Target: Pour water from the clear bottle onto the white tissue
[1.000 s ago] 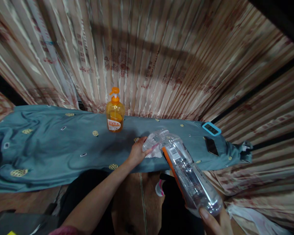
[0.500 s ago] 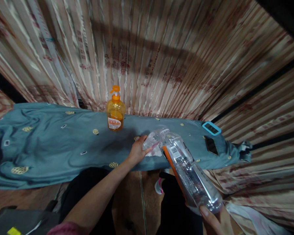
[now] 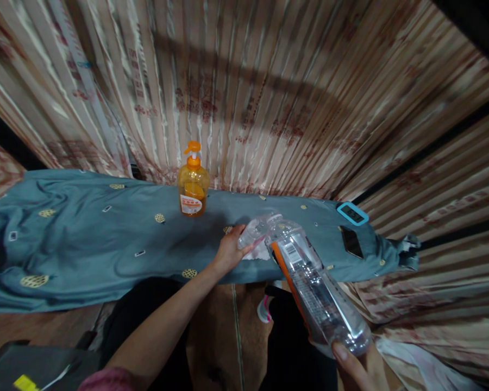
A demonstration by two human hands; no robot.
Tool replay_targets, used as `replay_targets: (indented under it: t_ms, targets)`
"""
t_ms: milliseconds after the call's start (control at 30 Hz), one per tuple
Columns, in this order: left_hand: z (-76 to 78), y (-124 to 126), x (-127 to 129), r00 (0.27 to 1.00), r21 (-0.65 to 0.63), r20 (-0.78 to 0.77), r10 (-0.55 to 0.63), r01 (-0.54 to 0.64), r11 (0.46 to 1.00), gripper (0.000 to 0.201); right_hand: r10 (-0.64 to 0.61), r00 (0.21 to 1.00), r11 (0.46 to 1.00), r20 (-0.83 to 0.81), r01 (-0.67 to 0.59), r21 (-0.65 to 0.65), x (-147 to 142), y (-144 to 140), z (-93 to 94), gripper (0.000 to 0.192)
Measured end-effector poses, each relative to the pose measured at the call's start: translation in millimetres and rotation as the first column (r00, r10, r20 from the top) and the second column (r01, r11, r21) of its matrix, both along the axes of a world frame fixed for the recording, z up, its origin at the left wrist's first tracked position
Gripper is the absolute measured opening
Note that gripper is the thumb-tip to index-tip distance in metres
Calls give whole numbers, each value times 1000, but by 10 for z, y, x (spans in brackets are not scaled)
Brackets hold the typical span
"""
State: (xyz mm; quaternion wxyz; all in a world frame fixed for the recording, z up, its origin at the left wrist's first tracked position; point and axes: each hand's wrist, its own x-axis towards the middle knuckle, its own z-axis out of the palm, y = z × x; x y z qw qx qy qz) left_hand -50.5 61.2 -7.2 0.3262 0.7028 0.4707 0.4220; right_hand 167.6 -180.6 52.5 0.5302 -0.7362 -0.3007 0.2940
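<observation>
Nearest the camera, the person's right hand [image 3: 361, 369] cups the base of a large clear plastic bottle with an orange label stripe and a barcode [image 3: 313, 288]; only the fingertips show at the lower edge, so how fully that grip wraps the base cannot be told, though it clearly bears the bottle. The bottle lies tilted, its neck pointing away toward the bench. It looks thin-walled and smooth, so it would likely dent under a hard squeeze and slide in a wet palm; the firmer base and shoulder seem the better places to hold it. How full it is cannot be read, so its weight is uncertain. Further out, the left hand [image 3: 228, 252] has its fingers closed around a small clear plastic cup [image 3: 256, 231], held tipped at the bottle's mouth, above a white crumpled tissue [image 3: 258, 254]. The cup appears light and easily crushed, best held loosely by its wall. Beyond stand an orange pump soap bottle [image 3: 193, 185], a dark phone [image 3: 351, 241] and a blue-framed digital clock [image 3: 352, 213] on the teal cloth-covered bench [image 3: 85, 244].
</observation>
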Motion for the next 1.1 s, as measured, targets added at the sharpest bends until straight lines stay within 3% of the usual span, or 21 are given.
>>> replay_targets:
  t_ms: [400, 800, 1100]
  targets:
    - [3, -2, -6, 1000, 18, -6, -3, 3, 1000, 47, -36, 997, 999, 64, 37, -25, 26, -29, -34, 82]
    - [-65, 16, 16, 1000, 12, 1, 19, -19, 1000, 53, -5, 1000, 1000, -24, 5, 6, -6, -12, -16, 82]
    - [23, -4, 10, 1000, -11, -13, -2, 2, 1000, 52, -25, 999, 999, 32, 26, -28, 35, -34, -36, 82]
